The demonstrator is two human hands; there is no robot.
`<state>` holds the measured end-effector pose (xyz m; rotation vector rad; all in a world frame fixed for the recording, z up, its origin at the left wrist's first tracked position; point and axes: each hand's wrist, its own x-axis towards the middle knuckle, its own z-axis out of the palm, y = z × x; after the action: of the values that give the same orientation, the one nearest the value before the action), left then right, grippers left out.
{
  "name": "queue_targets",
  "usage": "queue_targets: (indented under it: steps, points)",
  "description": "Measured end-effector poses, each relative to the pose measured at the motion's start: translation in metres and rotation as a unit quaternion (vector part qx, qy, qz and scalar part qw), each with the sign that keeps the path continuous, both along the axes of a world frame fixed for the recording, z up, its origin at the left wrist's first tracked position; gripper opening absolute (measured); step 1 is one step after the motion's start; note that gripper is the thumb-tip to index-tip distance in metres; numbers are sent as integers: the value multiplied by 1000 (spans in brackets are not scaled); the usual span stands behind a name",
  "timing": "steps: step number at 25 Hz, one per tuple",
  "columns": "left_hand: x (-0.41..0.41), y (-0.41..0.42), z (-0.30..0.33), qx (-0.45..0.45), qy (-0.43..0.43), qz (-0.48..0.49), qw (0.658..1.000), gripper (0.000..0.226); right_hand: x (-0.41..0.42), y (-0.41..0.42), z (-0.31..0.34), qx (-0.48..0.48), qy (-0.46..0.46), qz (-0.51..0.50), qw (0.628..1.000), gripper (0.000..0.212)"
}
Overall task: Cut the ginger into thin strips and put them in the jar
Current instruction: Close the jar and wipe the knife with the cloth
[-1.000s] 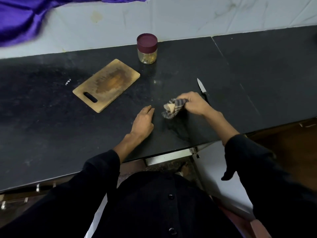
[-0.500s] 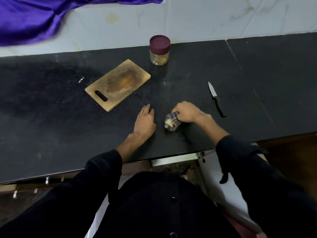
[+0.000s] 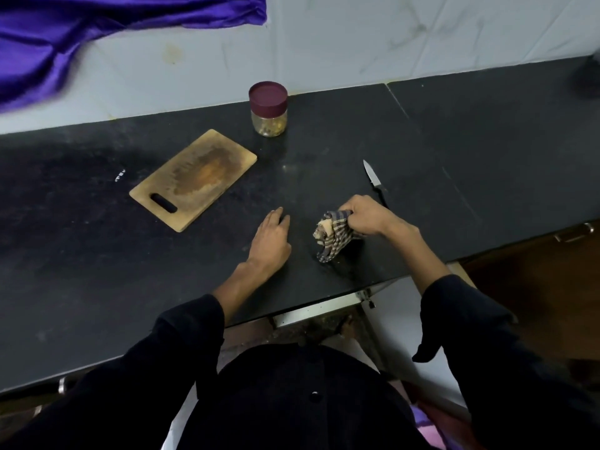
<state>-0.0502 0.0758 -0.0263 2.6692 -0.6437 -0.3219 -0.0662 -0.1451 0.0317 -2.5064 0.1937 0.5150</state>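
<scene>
Our right hand (image 3: pixel 367 217) has swept the checked cloth (image 3: pixel 334 237) rightward, fingers curled around it; left hand (image 3: pixel 271 237) lies flat on the table (image 3: pixel 487 141). We see no ginger; the jar (image 3: pixel 268 108) stands capped, chopping board (image 3: pixel 194 178) bare, knife (image 3: pixel 373 180) untouched—seemingly wiping up afterwards.

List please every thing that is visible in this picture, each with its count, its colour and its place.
jar: one, clear with maroon lid on, at the back of the counter by the wall
cutting board: one, light wood, bare, left of the jar
knife: one, silver blade, dark handle, flat on the counter beyond the right hand
checked cloth: one, dark and pale, bunched on the counter
counter: one, black
purple fabric: one, top left
left hand: one, resting flat on the counter
right hand: one, gripping the checked cloth
</scene>
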Motion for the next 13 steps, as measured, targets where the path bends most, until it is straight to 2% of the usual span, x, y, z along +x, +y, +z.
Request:
queue_targets:
  steps: [4,6,8,10,13]
  points:
    - [9,-3,4,-12,-4,7,1000,68,15,-14,-8,118,-15,-44,992,17]
    - [16,-10,7,-16,-4,28,999,71,31,-21,-4,203,-20,-95,974,20]
    - [26,-22,14,-15,-2,49,999,72,43,-28,3,288,-22,-140,947,15]
    - [39,-37,22,-8,-14,59,998,71,57,-39,8,337,-31,-161,927,13]
    - [63,-62,39,-4,-25,85,996,71,85,-62,12,362,-30,-185,913,11]
